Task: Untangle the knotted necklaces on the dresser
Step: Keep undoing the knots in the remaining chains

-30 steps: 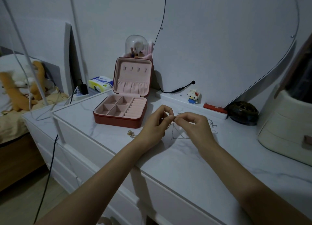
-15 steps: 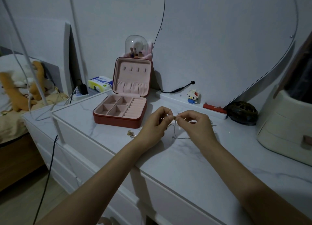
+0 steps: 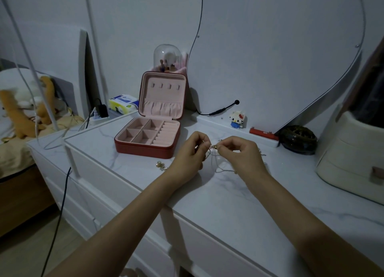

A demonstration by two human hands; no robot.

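Above the white marble-patterned dresser top [image 3: 218, 204], just right of the open red jewellery box with pink lining [image 3: 149, 135], the left hand [image 3: 191, 156] and right hand [image 3: 241, 154] each pinch the thin knotted gold and silver necklaces [image 3: 214, 150], whose loops trail down onto the surface between them.

Open red jewellery box with pink lining [image 3: 148, 135] on the tabletop; clear glass dome [image 3: 167, 57] behind it. Small block-built cat figurine [image 3: 237, 119], flat red bar [image 3: 263, 134] and dark openwork bowl [image 3: 298, 139] line the wall. Cream drawer cabinet [image 3: 351, 164] at right.
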